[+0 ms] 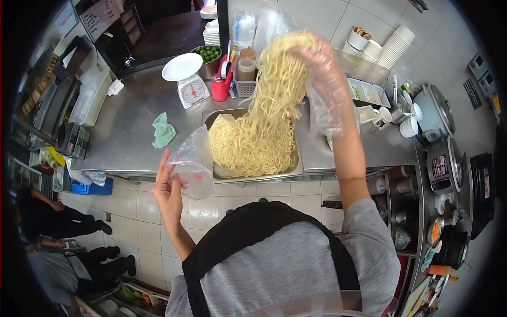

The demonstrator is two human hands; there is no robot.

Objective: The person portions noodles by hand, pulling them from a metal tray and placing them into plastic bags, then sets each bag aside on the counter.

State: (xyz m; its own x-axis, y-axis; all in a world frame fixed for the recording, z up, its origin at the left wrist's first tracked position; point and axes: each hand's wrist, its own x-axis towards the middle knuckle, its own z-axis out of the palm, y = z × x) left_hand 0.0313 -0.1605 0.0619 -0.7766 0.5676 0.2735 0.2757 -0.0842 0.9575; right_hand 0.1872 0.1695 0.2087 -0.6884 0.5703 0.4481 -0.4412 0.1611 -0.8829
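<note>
A large bundle of pale yellow noodles [280,79] hangs from my right hand [319,61], which wears a clear plastic glove and is closed around the top of the strands. Their lower ends reach down to more noodles heaped in a metal tray [300,164] at the counter's front edge. To the left of the tray, my bare left hand [170,185] pinches the rim of a clear plastic bag [193,166]. The bag's mouth is spread and it looks empty, its side against the tray's left edge.
A dial scale [193,93] with a white plate stands behind the tray, beside a bowl of green limes [208,53] and a basket of sauce bottles [245,87]. A green cloth [163,130] lies left. Stacked cups [396,45] and cookers [446,164] are right. Two people [63,259] stand lower left.
</note>
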